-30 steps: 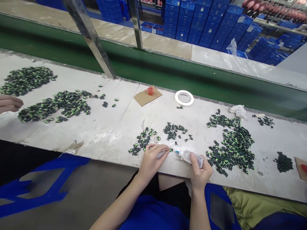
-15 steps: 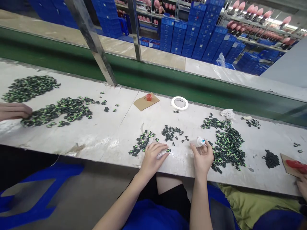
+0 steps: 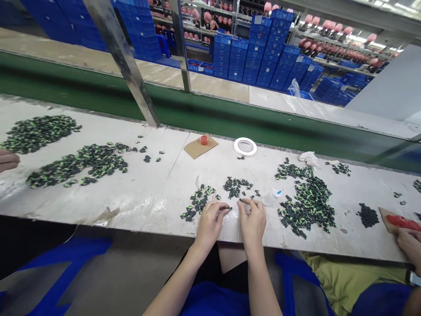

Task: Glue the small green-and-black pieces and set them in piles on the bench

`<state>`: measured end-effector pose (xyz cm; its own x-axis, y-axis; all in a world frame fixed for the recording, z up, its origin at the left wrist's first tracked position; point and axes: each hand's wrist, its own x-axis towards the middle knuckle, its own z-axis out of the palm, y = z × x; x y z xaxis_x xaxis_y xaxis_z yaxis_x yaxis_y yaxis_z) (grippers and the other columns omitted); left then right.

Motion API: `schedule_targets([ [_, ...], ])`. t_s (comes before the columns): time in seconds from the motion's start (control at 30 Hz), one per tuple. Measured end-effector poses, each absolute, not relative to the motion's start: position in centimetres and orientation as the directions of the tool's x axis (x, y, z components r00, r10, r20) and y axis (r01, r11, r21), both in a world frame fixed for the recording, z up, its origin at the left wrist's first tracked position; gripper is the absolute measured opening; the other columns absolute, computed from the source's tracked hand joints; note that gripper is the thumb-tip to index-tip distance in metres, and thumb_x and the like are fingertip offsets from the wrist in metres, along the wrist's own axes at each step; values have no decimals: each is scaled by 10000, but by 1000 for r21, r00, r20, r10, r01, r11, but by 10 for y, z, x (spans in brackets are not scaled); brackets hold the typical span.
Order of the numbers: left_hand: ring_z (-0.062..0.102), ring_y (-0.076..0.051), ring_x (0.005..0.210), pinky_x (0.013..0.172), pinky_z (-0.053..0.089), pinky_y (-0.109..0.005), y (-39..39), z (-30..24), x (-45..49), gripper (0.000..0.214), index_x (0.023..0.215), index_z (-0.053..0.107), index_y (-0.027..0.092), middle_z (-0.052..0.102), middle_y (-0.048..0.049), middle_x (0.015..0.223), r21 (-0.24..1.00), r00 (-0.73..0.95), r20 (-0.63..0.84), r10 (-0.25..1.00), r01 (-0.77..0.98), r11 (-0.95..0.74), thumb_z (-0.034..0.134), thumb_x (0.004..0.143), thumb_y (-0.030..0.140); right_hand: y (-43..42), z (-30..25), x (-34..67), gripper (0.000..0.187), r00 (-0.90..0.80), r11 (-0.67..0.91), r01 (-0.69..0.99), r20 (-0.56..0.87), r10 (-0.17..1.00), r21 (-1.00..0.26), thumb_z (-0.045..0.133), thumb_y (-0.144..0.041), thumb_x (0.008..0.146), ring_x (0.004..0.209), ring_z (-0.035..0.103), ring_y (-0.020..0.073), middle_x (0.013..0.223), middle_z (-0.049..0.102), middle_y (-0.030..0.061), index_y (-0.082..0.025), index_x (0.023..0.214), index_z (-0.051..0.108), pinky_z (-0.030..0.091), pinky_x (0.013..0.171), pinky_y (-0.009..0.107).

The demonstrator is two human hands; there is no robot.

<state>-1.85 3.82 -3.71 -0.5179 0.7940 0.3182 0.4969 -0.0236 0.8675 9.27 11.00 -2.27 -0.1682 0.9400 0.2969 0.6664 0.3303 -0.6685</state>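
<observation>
My left hand [image 3: 210, 219] pinches a small black-and-green part [image 3: 229, 208] near the bench's front edge. My right hand [image 3: 252, 217] rests just right of it, fingers pinched on a small dark piece [image 3: 242, 201]. A small clear glue bottle [image 3: 271, 196] with a blue tip lies on the bench to the right of my right hand, untouched. Small piles of black-and-green parts [image 3: 197, 202] and dark pieces [image 3: 237, 186] lie just beyond my hands. A larger heap of parts [image 3: 309, 202] spreads to the right.
A roll of white tape [image 3: 245, 146] and a cardboard piece with a red cap [image 3: 204, 140] sit farther back. A co-worker's hand [image 3: 7, 160] is at far left by big heaps [image 3: 79, 163]; another person's hand [image 3: 409, 243] is at far right. A green conveyor [image 3: 210, 115] runs behind.
My right hand set the glue bottle down on the bench and moved left to meet my left hand, pinching a small piece. The view tilted up slightly.
</observation>
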Motion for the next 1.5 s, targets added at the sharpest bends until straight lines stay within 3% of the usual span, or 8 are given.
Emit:
schedule_targets([
  [0.2,665,-182,836,754,560,-309,39,-37,-19,145,917,681,208,688,-51,870,904,-596,318,737,424,-47,545,868,202,114,-22,95,316,-219,369,556,298,929,-745,492,-437,880,756,582,226,772,657,74,-201,752,660,451,717,349],
  [0.43,655,-190,834,744,568,-322,39,-34,-19,159,904,702,221,712,-43,836,874,-561,371,740,479,-75,546,879,220,105,-15,94,214,-356,260,286,149,922,-922,543,-367,852,790,656,189,845,705,55,-189,853,660,517,733,307],
  [1.0,663,-186,881,806,558,-318,35,-25,-18,125,883,694,212,700,-58,874,924,-522,315,792,359,-131,582,846,254,100,-6,100,170,-431,346,120,265,862,-930,620,-330,835,728,662,171,772,689,42,-222,873,745,549,651,287],
  [1.2,660,-181,852,768,560,-303,36,-15,-15,124,887,691,204,690,-66,864,934,-440,303,845,314,-171,579,848,238,106,3,116,163,-513,217,99,137,848,-971,653,-320,793,805,697,197,883,731,66,-209,873,743,579,705,313],
  [1.33,644,-188,878,783,547,-312,36,-8,-16,132,904,700,216,696,-67,877,928,-356,309,882,317,-197,579,851,222,110,7,125,289,-500,92,99,30,866,-991,691,-337,746,714,693,172,837,721,52,-185,992,700,586,707,316],
  [1.5,634,-192,876,790,529,-318,34,1,-13,137,895,716,212,698,-65,871,944,-347,252,904,293,-150,594,833,227,111,9,129,312,-531,71,56,30,847,-996,710,-319,728,701,652,145,799,685,33,-192,1005,647,566,702,286],
])
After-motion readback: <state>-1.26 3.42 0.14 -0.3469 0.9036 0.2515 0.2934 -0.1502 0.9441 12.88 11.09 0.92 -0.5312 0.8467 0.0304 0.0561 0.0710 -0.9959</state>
